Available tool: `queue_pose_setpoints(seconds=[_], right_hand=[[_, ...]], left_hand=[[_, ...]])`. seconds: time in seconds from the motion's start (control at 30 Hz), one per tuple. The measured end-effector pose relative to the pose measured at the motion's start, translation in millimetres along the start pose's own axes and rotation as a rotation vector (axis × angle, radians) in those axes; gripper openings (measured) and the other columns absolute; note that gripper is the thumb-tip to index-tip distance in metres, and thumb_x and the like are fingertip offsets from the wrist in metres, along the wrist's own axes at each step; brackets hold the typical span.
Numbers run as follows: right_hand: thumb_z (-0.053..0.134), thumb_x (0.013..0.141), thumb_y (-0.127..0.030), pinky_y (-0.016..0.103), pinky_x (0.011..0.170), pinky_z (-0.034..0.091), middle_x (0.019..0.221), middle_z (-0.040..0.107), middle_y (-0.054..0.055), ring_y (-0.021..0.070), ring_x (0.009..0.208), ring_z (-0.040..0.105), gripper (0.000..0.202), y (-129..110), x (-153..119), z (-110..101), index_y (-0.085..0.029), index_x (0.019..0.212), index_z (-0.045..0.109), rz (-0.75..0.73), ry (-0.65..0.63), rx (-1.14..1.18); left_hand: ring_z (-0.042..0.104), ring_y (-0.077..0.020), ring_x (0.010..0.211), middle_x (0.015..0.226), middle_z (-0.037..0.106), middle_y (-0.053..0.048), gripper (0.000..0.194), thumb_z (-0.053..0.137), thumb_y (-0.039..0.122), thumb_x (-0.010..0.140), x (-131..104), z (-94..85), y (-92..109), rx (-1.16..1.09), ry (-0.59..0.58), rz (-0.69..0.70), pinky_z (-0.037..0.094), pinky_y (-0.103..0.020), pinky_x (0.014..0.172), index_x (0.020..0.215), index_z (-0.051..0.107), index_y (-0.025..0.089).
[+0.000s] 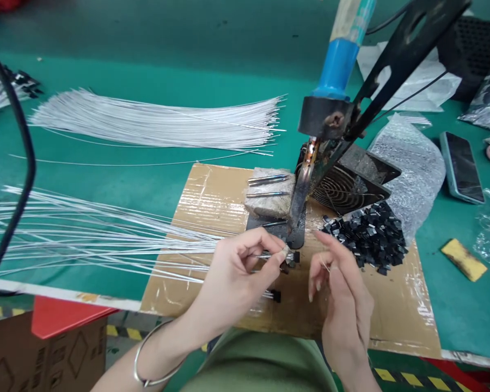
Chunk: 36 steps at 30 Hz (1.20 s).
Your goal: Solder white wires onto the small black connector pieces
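My left hand [245,267] is closed in a pinch, thumb against forefinger, just below the soldering iron [306,169]. What sits between those fingertips is too small to make out. White wires [179,239] run leftward from behind this hand, and a few end in black connectors [275,295] beneath it. To the right, my right hand [343,294] has its fingers partly curled, with a thin pale wire [327,267] showing among them. It is near a heap of small black connectors [367,237]. Both hands are above the cardboard sheet [212,190].
A large bundle of white wires [159,120] lies at the back left. Behind the iron's black stand [392,60] are a fan [338,190] and bubble wrap [412,163]. Farther right lie a phone [461,166] and a yellow sponge [463,259]. A black cable [26,136] hangs at left.
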State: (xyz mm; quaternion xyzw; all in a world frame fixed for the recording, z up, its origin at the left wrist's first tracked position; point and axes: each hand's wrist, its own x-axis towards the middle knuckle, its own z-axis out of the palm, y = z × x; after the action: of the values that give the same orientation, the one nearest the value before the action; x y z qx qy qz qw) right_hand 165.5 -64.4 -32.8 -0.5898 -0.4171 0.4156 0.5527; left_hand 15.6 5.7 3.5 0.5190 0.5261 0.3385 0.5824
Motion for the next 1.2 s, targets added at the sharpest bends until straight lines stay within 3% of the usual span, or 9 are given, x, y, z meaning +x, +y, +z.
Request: queue_pose_setpoints(seconds=[0.07, 0.17, 0.23, 0.3, 0.43, 0.57, 0.77, 1.03, 1.2], right_hand=[[0.041, 0.112, -0.031, 0.025, 0.054, 0.04, 0.077, 0.06, -0.004, 0.0119, 0.06, 0.05, 0.029, -1.8, -1.5, -2.7, -0.031, 0.136, 0.056, 0.0, 0.014, -0.064], [0.044, 0.11, -0.027, 0.027, 0.057, 0.037, 0.075, 0.054, -0.005, 0.0122, 0.062, 0.046, 0.014, -6.0, -0.8, -6.6, -0.026, 0.103, 0.056, -0.023, 0.037, -0.185], [0.044, 0.109, -0.025, 0.028, 0.057, 0.033, 0.073, 0.045, -0.004, 0.012, 0.062, 0.04, 0.028, -8.9, 2.1, -7.9, -0.023, 0.081, 0.047, -0.038, 0.037, -0.219], [0.043, 0.109, -0.023, 0.028, 0.059, 0.033, 0.073, 0.042, -0.004, 0.0121, 0.064, 0.039, 0.035, -11.3, 6.0, -7.5, -0.022, 0.074, 0.04, -0.071, 0.012, -0.202], [0.052, 0.106, -0.021, 0.026, 0.075, 0.047, 0.09, 0.06, -0.001, 0.013, 0.084, 0.059, 0.026, -14.5, 11.6, -2.9, -0.022, 0.08, 0.053, -0.133, -0.019, -0.133], [0.064, 0.1, -0.019, 0.034, 0.102, 0.055, 0.12, 0.074, 0.005, 0.0201, 0.116, 0.071, 0.017, -17.9, 12.7, 3.0, -0.023, 0.083, 0.062, -0.071, 0.002, -0.046], [0.067, 0.095, -0.012, 0.026, 0.098, 0.063, 0.118, 0.08, 0.004, 0.0168, 0.112, 0.077, 0.018, -20.9, 15.7, 7.1, -0.023, 0.082, 0.062, -0.045, 0.003, -0.006], [0.067, 0.095, -0.014, 0.029, 0.098, 0.064, 0.114, 0.082, 0.005, 0.0181, 0.106, 0.08, 0.021, -26.3, 20.1, 14.2, -0.022, 0.077, 0.06, -0.007, 0.078, 0.025], [0.067, 0.095, -0.011, 0.026, 0.098, 0.064, 0.116, 0.081, 0.003, 0.0165, 0.108, 0.079, 0.021, -26.7, 22.9, 12.2, -0.022, 0.078, 0.062, -0.054, 0.024, 0.022]], left_hand=[[0.05, -0.0086, 0.056, 0.081, 0.074, -0.006, 0.013, 0.07, 0.021, 0.081, 1.7, 0.4, 0.6, 0.017, 0.015, 0.004, 0.034, -0.021, 0.052, 0.071, 0.069, 0.014], [0.048, -0.0081, 0.054, 0.081, 0.075, -0.006, 0.013, 0.069, 0.021, 0.081, 3.7, 0.3, 1.5, 0.044, 0.028, 0.011, 0.031, -0.021, 0.05, 0.071, 0.069, 0.014], [0.05, -0.0089, 0.056, 0.08, 0.075, -0.006, 0.013, 0.069, 0.02, 0.081, 4.6, -0.3, 2.3, 0.045, 0.036, 0.023, 0.033, -0.021, 0.051, 0.07, 0.068, 0.014], [0.05, -0.009, 0.057, 0.078, 0.074, -0.005, 0.013, 0.069, 0.019, 0.081, 5.3, -0.7, 2.8, 0.043, 0.047, 0.039, 0.035, -0.02, 0.051, 0.069, 0.067, 0.014], [0.043, -0.0074, 0.053, 0.077, 0.073, -0.003, 0.013, 0.067, 0.019, 0.082, 7.1, -0.8, 2.4, 0.069, 0.055, 0.052, 0.031, -0.021, 0.049, 0.07, 0.067, 0.015], [0.044, -0.0083, 0.052, 0.076, 0.073, -0.003, 0.012, 0.067, 0.02, 0.083, 8.6, -1.2, 2.8, 0.079, 0.052, 0.041, 0.03, -0.023, 0.049, 0.072, 0.067, 0.016], [0.052, -0.0101, 0.058, 0.079, 0.074, -0.003, 0.012, 0.067, 0.019, 0.083, 11.0, -1.8, 6.1, 0.073, 0.066, 0.042, 0.03, -0.023, 0.049, 0.071, 0.067, 0.017], [0.057, -0.0106, 0.061, 0.08, 0.076, -0.002, 0.01, 0.068, 0.018, 0.082, 14.4, -1.4, 6.3, 0.061, 0.103, 0.052, 0.033, -0.022, 0.048, 0.072, 0.068, 0.018], [0.055, -0.0101, 0.059, 0.079, 0.076, -0.002, 0.011, 0.068, 0.017, 0.082, 14.5, -1.0, 11.2, 0.035, 0.112, 0.063, 0.034, -0.022, 0.049, 0.071, 0.067, 0.017]])
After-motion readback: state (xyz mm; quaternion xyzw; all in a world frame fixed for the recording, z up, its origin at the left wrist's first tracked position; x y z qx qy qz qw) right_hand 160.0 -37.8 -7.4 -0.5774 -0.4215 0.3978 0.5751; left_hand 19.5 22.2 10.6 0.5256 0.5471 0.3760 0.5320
